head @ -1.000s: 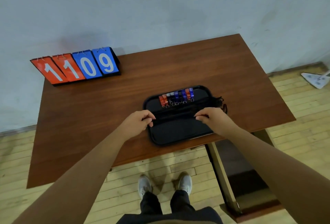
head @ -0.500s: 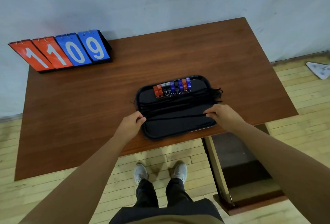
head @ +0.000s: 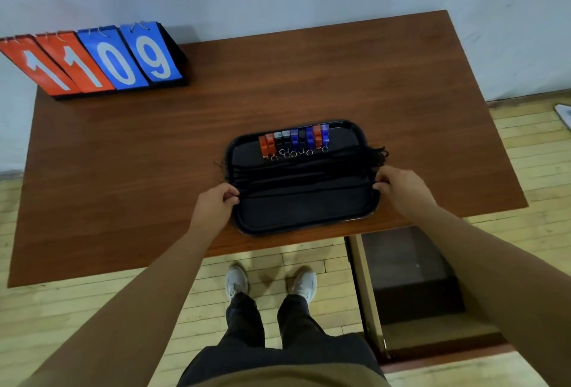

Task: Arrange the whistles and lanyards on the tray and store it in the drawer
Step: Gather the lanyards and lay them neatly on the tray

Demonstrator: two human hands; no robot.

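Note:
A black tray [head: 306,230] lies near the front edge of the brown table [head: 123,170]. Along its far side stands a row of several orange, grey, black and blue whistles [head: 295,139]. Black lanyards [head: 302,170] stretch side by side across the tray's middle, their ends bunched over the right rim. My left hand [head: 213,204] pinches the left end of the nearest lanyard at the tray's left rim. At the right rim, my right hand [head: 401,189] pinches the other end. The tray's near half holds nothing.
A flip scoreboard [head: 102,62] reading 1109 stands at the table's back left, against the wall. Below the table's front right, an open drawer [head: 408,275] shows a dark inside. My feet [head: 268,281] stand on wooden floor close to the table.
My hands have moved apart from the tray's middle to its left and right rims, drawing the nearest lanyard out straight. The view has tilted down a little.

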